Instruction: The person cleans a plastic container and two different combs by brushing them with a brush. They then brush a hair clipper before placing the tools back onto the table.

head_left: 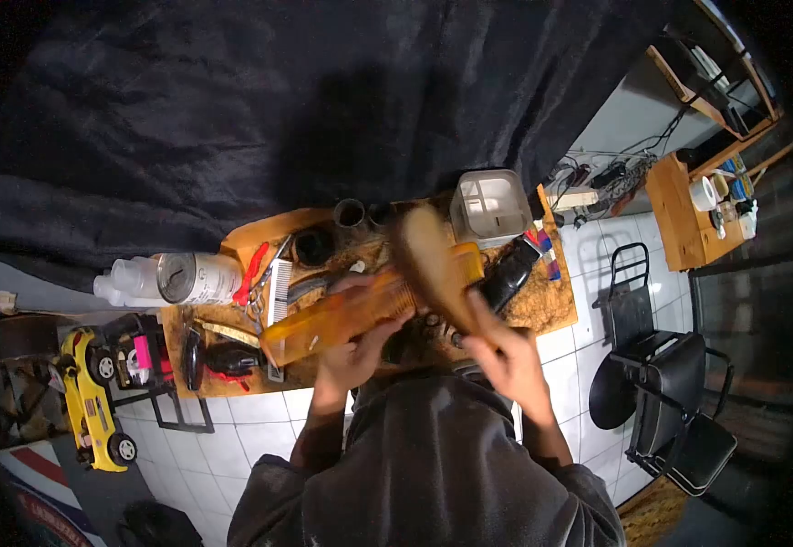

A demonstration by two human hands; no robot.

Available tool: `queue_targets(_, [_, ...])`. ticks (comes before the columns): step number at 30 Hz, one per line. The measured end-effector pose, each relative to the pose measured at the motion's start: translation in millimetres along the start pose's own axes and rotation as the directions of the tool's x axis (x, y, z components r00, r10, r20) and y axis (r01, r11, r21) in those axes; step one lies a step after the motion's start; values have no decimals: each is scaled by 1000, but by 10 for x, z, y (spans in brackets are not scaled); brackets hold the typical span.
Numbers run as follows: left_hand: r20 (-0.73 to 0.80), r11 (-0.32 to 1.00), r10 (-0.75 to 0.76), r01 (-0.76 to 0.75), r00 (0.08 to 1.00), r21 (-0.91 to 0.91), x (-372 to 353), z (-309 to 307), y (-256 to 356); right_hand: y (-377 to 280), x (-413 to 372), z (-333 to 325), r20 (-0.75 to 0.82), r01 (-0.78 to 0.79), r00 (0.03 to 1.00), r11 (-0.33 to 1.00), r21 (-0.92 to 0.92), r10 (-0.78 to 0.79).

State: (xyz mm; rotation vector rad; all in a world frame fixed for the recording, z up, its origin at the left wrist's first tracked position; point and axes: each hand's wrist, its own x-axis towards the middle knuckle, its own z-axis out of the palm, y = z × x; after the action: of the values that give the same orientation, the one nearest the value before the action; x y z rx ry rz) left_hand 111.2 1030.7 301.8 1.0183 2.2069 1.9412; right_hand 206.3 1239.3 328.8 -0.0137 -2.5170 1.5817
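My left hand (pixel 360 356) is closed around a large amber comb (pixel 323 328), which slants up to the right over the wooden table (pixel 551 305). In my right hand (pixel 510 360) is the handle of a wooden brush (pixel 428 260). Its pale bristled head is blurred and overlaps the comb's right half. Just right of the brush lies a black hair clipper (pixel 508 276). Left of the comb are a white comb (pixel 279 290) and a red-handled tool (pixel 251 272). Behind the brush stands a clear plastic container (pixel 490 208).
A large can (pixel 197 278) and clear bottles (pixel 132 278) stand at the table's left end. Dark fabric (pixel 259 109) hangs behind. A yellow toy car (pixel 93 401) is at the left, black chairs (pixel 679 392) at the right. A wooden shelf (pixel 670 214) holds small containers.
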Motion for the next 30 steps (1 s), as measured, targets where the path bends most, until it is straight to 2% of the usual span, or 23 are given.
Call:
queue_targets(1, [-137,904,-186,115,973,-412,33,97,92,104,10,-29,-84,54,995,995,-83,-61])
queue_targets(3, [-50,947,-116,96,992,-307,5,-19,-13,91,-6,-149,-146,-158,978,985,-68,147])
queue_targets(4, [-3,964,-85,82,996,-254,-2,-57,-47,103,-7,-165,-203,-152,970,985,-76,134])
queue_targets(5, [-22,919,-132,114,991,-377,-15,-42,-55,124,-1,-183,-258,-146,959,986,-85,120])
queue_targets(7, [-29,798,-200,146,979,-585,8,1,-21,234,-29,-220,-260,-70,963,998,-8,66])
queue_targets(8, [-21,729,-219,149,976,-668,17,15,-27,171,-149,-275,-166,-205,958,964,171,233])
queue_targets(9, [-3,673,-204,138,979,-727,28,23,-89,237,-224,-293,-95,-122,986,980,155,138])
queue_targets(11, [68,584,-274,222,959,-781,7,38,-151,368,-374,-329,53,50,997,985,166,-60])
queue_targets(12, [127,546,-357,317,925,-776,-16,51,-160,307,-276,-296,99,307,940,935,180,-327])
queue_targets(13, [200,505,-316,343,928,-792,-13,82,-212,134,-244,-344,274,244,917,951,190,-290])
queue_targets(14, [272,466,-272,374,923,-802,133,104,-78,3,-193,-329,364,242,889,960,141,-278])
queue_targets(15, [247,521,-426,459,870,-720,128,110,232,-65,-166,-308,448,242,856,966,91,-257])
queue_targets(17, [355,410,-359,488,863,-771,83,149,172,-29,-206,-310,437,245,879,967,-67,-192])
queue_targets(18, [226,791,-306,379,925,-481,-261,190,-276,0,-225,-307,429,243,889,959,-147,-160])
queue_targets(19, [357,715,-286,447,889,-537,-162,150,-138,45,-167,-290,268,235,941,969,-77,-207])
queue_targets(20, [483,635,-261,525,836,-567,-63,110,0,148,-159,-307,150,183,975,977,-107,-166])
queue_targets(21, [485,523,-295,564,823,-639,-49,157,75,164,-110,-329,29,129,992,983,-130,-126])
queue_targets(23, [531,494,-293,601,795,-628,-64,124,120,99,13,-395,-256,-120,965,968,-222,61])
queue_targets(26, [572,314,-349,668,742,-674,8,124,179,105,20,-498,-332,-187,934,972,-140,132])
queue_targets(28, [473,261,-501,647,725,-716,-45,156,80,214,-112,-430,-68,109,992,994,-18,-110])
queue_targets(30, [405,213,-636,654,657,-726,-24,180,-22,244,-193,-348,161,334,925,939,85,-344])
